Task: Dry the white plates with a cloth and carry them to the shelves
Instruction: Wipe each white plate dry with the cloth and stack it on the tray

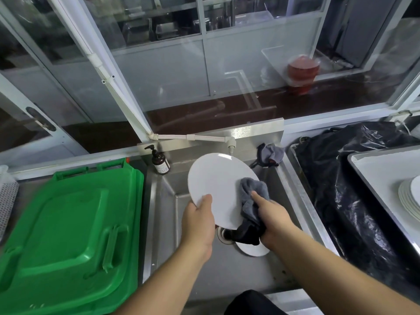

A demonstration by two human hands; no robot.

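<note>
round white plate (218, 178), plain glossy face, tilted, grey cloth (252, 189) on it

A round white plate (218, 183) is tilted above the sink, grey cloth (252, 196) pressed to its right face; another plate (252, 250) lies below.

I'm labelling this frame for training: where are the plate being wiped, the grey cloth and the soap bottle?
plate (218, 178): head view, bare white face.
grey cloth (251, 188): head view, bunched upper fold on the plate.
soap bottle (161, 162): head view, brown body, sink's back left corner.
</note>
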